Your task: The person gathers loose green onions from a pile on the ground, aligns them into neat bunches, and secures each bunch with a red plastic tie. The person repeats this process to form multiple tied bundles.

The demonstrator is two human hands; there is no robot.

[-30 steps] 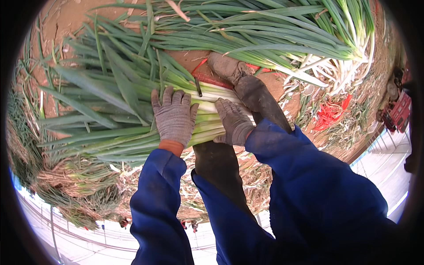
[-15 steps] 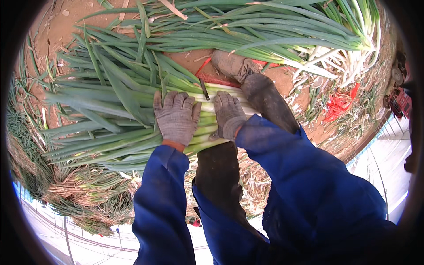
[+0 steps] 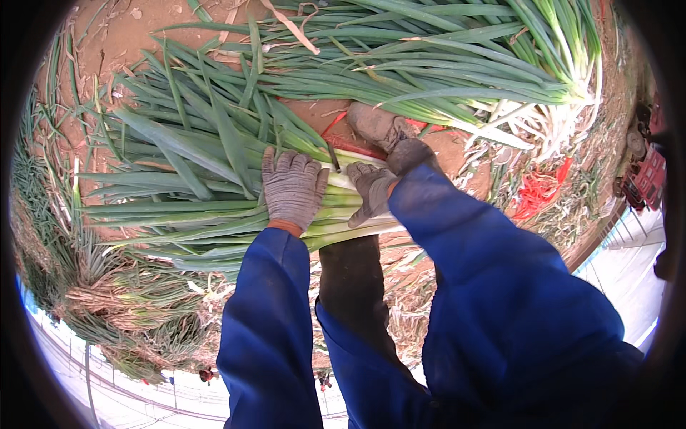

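Observation:
A wide bundle of green onions (image 3: pixel 186 207) lies across the ground before me, its leaves fanning to the left and its pale stems to the right. My left hand (image 3: pixel 294 189), in a grey knit glove, rests flat on the bundle where green turns pale. On the paler stems lies my right hand (image 3: pixel 370 190), gloved too, with fingers stretched and thumb apart. Between the hands, a thin dark strip (image 3: pixel 334 157) sticks up at the bundle's far side. Red material (image 3: pixel 357 148) shows beside the stems there. The stem ends are partly hidden by my right sleeve.
Beyond is another large pile of green onions (image 3: pixel 429 64), white roots (image 3: pixel 550 129) at the right. My boot (image 3: pixel 379 127) stands between pile and bundle. Tangled red strips (image 3: pixel 542 189) lie at right, a red machine (image 3: pixel 647 179) at the far right edge. Leaf scraps (image 3: pixel 128 293) cover the left ground.
My left hand has shifted slightly right and down along the bundle. The right hand has slid slightly down, its fingers a little more spread. The view has shifted slightly.

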